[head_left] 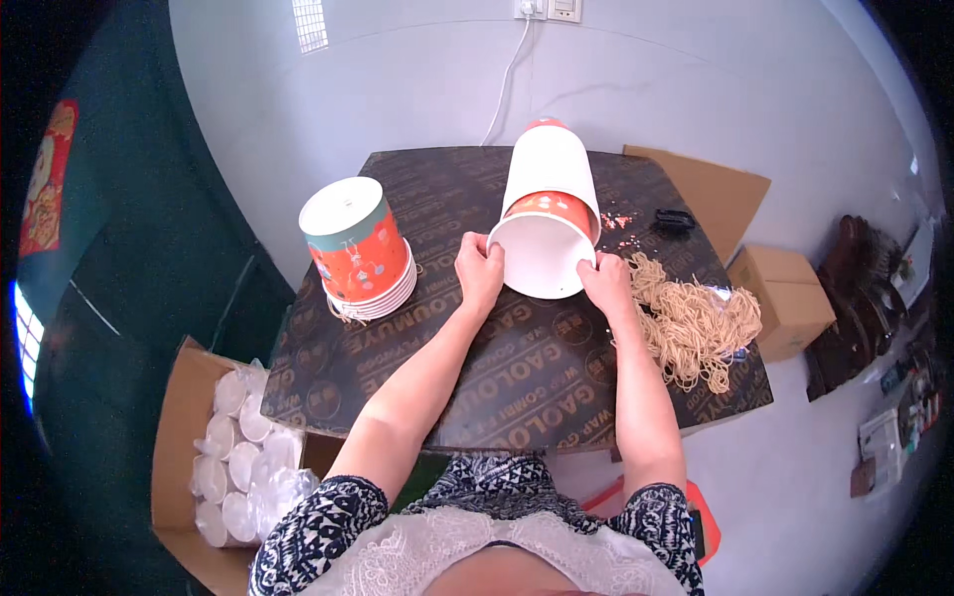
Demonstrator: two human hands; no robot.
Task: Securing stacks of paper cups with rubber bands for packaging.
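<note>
In front of me an orange paper bucket (542,255) lies on its side, its white inside facing me. Its far end is inside a white cylinder (549,164), with a bit of orange showing at the far tip. My left hand (481,270) pinches the bucket's rim on the left. On the opposite side of that rim, my right hand (605,283) is closed too. A stack of orange and green paper buckets (358,253) stands upside down at the left, some string near its foot. Beside my right forearm lies a tangled heap of tan cord (701,328).
The dark printed tabletop (477,397) carries a small black object (674,219) and pinkish crumbs (618,221). An open carton (184,447) of white tubs sits lower left. A cardboard box (785,298) stands right, near a cardboard sheet (711,194). A white cable (507,79) hangs down the wall.
</note>
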